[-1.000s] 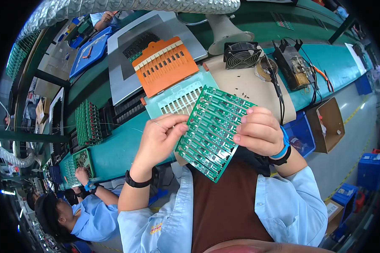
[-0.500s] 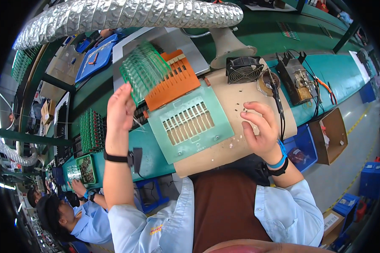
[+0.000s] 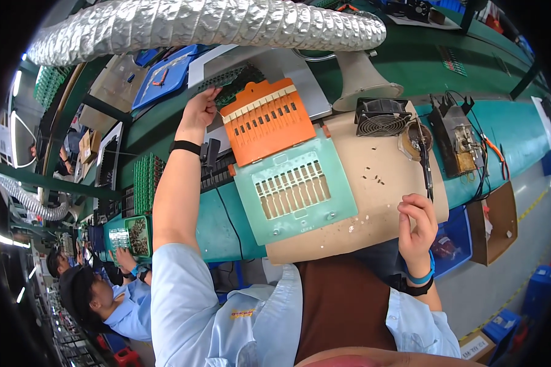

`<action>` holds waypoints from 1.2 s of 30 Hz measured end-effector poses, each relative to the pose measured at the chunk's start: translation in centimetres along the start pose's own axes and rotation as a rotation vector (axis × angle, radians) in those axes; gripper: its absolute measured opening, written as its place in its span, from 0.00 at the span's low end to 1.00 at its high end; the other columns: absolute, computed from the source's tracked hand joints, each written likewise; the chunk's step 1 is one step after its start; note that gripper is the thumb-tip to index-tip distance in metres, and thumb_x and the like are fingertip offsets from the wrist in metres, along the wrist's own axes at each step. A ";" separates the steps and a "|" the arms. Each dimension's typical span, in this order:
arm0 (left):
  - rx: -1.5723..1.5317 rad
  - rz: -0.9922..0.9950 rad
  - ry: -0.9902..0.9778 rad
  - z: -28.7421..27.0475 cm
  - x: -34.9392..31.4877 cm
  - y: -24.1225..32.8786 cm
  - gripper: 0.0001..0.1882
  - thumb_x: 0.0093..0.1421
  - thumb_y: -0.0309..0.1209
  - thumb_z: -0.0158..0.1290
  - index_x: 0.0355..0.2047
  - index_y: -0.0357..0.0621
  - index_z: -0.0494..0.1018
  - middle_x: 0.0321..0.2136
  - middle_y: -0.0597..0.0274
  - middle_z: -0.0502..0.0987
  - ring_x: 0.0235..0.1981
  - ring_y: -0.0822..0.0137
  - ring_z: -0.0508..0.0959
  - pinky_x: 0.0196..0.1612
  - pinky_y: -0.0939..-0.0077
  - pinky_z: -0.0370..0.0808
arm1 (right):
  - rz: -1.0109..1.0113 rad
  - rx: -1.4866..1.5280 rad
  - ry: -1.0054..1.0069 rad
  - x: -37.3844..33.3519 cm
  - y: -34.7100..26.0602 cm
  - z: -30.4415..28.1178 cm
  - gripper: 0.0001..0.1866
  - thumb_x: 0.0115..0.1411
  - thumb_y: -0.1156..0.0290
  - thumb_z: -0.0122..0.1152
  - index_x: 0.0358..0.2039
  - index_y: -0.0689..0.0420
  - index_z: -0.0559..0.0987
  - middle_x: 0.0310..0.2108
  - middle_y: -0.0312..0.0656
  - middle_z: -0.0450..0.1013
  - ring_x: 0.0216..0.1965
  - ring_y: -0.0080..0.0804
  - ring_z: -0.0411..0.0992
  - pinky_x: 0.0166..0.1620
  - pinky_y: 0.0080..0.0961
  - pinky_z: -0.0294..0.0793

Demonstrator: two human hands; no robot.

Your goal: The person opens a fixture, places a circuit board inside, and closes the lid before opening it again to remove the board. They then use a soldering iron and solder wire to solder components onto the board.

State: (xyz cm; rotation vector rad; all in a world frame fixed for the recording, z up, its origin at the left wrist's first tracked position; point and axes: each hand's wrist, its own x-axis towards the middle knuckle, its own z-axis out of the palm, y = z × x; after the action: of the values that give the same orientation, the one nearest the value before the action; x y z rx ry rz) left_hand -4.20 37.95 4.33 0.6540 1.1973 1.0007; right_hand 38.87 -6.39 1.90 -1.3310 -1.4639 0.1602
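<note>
My left hand [image 3: 201, 111] reaches far out, its fingers closed on the edge of a dark green circuit board panel [image 3: 242, 78] behind the orange fixture plate. That orange plate [image 3: 266, 131] carries a row of small black parts and a pale strip. It adjoins a light green fixture frame [image 3: 343, 202] with a row of slots. My right hand [image 3: 419, 229] is held over the right edge of the brown sheet, fingers loosely bent and apart, with nothing visible in it. The soldering iron [image 3: 427, 174] rests just beyond it.
Small black parts [image 3: 373, 177] lie on the brown sheet [image 3: 386, 208]. A black fan [image 3: 382, 116] and a metal soldering unit [image 3: 456, 137] stand at the right. A silver duct [image 3: 208, 24] crosses overhead. At lower left, a co-worker [image 3: 110, 300] sits by a green tray [image 3: 139, 235].
My left hand has carried the circuit board panel off the orange plate to the surface behind, uncovering the black parts. My right hand has drawn back toward me. The view has shifted.
</note>
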 end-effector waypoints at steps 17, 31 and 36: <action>0.109 -0.104 -0.131 1.6 1.8 0.3 0.08 0.73 0.29 0.50 0.47 0.37 0.74 0.44 0.57 0.83 0.19 0.81 0.60 0.20 0.89 0.57 | 0.058 -0.030 -0.004 -0.7 -0.9 0.2 0.10 0.57 0.90 0.59 0.36 0.63 0.80 0.43 0.50 0.76 0.42 0.41 0.77 0.46 0.30 0.78; 0.822 1.197 0.115 4.7 -27.4 -3.8 0.14 0.68 0.23 0.51 0.51 0.38 0.78 0.38 0.59 0.86 0.34 0.73 0.82 0.37 0.78 0.78 | -0.006 0.059 -0.101 -2.5 -1.9 2.2 0.09 0.62 0.89 0.56 0.39 0.65 0.80 0.47 0.49 0.74 0.50 0.41 0.74 0.53 0.31 0.75; 0.586 0.881 0.242 0.7 -34.7 -6.7 0.13 0.69 0.23 0.49 0.51 0.40 0.78 0.35 0.59 0.85 0.26 0.69 0.83 0.31 0.77 0.77 | -0.016 0.103 -0.166 -2.6 -2.4 3.5 0.09 0.63 0.89 0.56 0.39 0.65 0.80 0.47 0.49 0.74 0.49 0.40 0.74 0.53 0.31 0.75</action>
State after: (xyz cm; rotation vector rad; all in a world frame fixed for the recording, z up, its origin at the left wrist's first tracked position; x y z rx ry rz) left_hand -3.27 4.02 14.31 1.6519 1.4555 1.4852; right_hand 34.18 -7.43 0.62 -1.2457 -1.5829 0.3386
